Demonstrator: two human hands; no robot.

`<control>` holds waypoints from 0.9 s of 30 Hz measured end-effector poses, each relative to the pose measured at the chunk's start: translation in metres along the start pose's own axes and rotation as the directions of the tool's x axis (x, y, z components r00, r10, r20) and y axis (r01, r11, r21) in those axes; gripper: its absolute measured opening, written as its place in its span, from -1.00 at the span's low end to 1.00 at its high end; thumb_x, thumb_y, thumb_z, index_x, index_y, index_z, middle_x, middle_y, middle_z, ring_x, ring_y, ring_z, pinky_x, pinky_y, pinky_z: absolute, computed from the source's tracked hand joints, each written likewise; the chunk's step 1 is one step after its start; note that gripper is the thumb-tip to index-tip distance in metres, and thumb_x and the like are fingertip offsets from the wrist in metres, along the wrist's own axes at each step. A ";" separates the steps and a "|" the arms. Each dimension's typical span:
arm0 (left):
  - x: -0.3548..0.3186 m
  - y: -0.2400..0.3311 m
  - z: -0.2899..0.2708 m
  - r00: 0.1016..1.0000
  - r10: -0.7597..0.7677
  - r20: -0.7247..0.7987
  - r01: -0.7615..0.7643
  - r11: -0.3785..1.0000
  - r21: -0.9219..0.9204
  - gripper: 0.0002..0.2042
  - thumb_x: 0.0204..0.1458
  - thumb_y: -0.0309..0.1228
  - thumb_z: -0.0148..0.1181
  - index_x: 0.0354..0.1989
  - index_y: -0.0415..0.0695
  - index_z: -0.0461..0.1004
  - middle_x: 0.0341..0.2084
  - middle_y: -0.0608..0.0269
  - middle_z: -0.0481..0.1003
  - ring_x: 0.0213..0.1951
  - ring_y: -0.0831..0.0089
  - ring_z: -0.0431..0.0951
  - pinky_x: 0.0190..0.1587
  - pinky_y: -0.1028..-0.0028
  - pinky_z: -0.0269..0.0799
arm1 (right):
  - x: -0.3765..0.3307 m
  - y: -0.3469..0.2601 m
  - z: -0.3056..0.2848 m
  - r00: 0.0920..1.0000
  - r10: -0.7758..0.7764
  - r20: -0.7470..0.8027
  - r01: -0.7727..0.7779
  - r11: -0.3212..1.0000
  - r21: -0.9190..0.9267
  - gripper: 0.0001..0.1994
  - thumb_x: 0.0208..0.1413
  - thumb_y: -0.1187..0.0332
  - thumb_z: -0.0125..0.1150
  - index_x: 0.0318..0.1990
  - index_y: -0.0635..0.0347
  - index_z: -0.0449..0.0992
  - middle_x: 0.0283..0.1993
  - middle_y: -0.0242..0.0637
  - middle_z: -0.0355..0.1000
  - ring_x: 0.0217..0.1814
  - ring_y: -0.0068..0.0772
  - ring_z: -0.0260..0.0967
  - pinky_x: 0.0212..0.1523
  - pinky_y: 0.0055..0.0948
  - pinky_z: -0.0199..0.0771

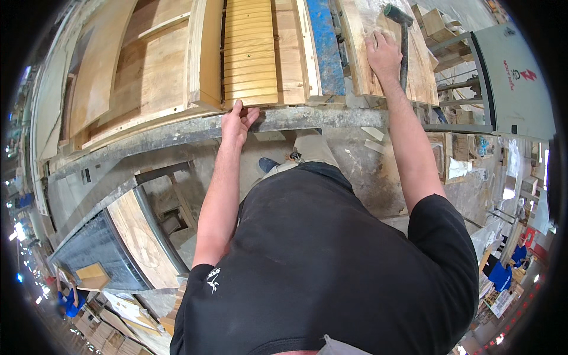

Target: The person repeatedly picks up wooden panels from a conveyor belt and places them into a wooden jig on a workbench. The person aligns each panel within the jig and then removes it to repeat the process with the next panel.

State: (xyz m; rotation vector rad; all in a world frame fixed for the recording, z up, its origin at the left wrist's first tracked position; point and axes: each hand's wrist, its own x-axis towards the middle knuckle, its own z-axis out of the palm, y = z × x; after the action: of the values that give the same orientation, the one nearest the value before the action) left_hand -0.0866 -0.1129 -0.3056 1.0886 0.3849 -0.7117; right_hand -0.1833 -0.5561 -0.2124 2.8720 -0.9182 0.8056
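My left hand (pixel 238 125) is at the near end of a yellow grooved board (pixel 248 53), with thumb and fingers apart. Its fingertips are at the board's end, above the metal rail (pixel 284 118); whether they press on the wood I cannot tell. The board lies lengthwise between pale wooden side rails (pixel 207 53). Farther right, my right hand (pixel 384 58) rests open on a flat wooden panel (pixel 423 71). Close beside it lies a mallet (pixel 404 56) with a dark handle and a greenish-black head, and the hand is not wrapped round it.
A blue worn metal strip (pixel 325 47) runs between the frame and the panel. At right stands a grey cabinet (pixel 515 83). Lower left is a dark-topped table (pixel 100 248) with a wooden block. People in blue are in the far background on both sides.
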 end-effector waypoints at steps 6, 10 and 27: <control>0.000 -0.010 0.002 0.999 0.032 -0.028 -0.035 0.995 -0.093 -0.70 0.37 -0.34 0.04 0.04 -0.37 0.40 -0.17 0.03 0.55 -0.19 0.25 0.66 -0.18 0.27 0.75 | -0.007 -0.001 -0.008 1.000 -0.013 -0.006 0.013 0.998 0.056 -0.56 0.25 0.07 0.12 0.20 0.04 0.47 0.28 -0.13 0.38 0.32 0.01 0.32 0.25 0.10 0.30; -0.002 -0.010 0.016 0.997 0.025 -0.069 -0.031 0.995 -0.097 -0.71 0.36 -0.30 0.08 0.04 -0.30 0.44 -0.13 0.08 0.56 -0.19 0.32 0.62 -0.17 0.26 0.70 | -0.003 -0.003 -0.017 1.000 -0.022 -0.007 0.023 0.988 0.150 -0.62 0.21 0.24 0.17 0.13 0.17 0.48 0.23 -0.03 0.40 0.29 0.09 0.32 0.24 0.00 0.34; -0.001 -0.015 0.023 0.988 0.068 -0.137 -0.082 0.992 -0.098 -0.72 0.34 -0.25 0.12 -0.02 -0.25 0.47 -0.25 0.12 0.61 -0.29 0.30 0.65 -0.17 0.28 0.67 | -0.003 -0.004 -0.024 0.999 -0.023 -0.044 0.032 0.976 0.216 -0.69 0.20 0.38 0.10 0.06 0.31 0.46 0.22 0.04 0.37 0.32 0.10 0.25 0.33 -0.03 0.25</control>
State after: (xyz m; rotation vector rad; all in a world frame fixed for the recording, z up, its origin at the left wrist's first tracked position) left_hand -0.0988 -0.1370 -0.3051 1.0504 0.4876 -0.5481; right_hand -0.1945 -0.5469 -0.1927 3.0289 -0.8333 1.0187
